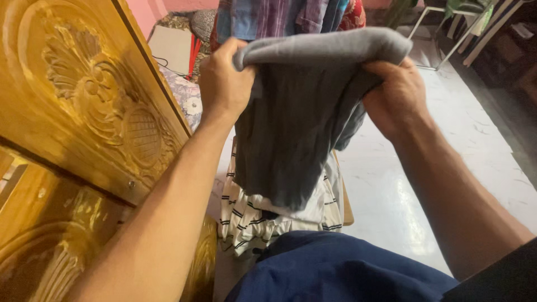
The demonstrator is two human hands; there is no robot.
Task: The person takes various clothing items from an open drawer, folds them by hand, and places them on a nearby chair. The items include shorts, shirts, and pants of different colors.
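A grey garment (302, 117) hangs in mid-air between the person's two hands, lifted in front of the chest so that its loose length drops straight down toward the lap. The left hand (224, 78) has its fingers curled tight over one end of the folded top edge, a bunch of cloth pinched in the fist; the right hand (397, 95) is closed on the other end, thumb on the near side and the fingers tucked out of sight behind the fabric. Held at two points like this, the top edge stretches into a soft roll and the weight of the cloth pulls the rest flat, so the piece hangs smooth rather than crumpled. Right below it lies a white cloth with black stripes (251, 218), rumpled, its folds just under the grey hem. Nearer still, dark blue fabric (335, 268) covers the person's lap. To the left stands a carved golden wooden panel (84, 95), close beside the left forearm. Beyond the hands lies a heap of checked and coloured clothes (279, 17), and to the right a pale glossy floor (447, 145) stretches away.
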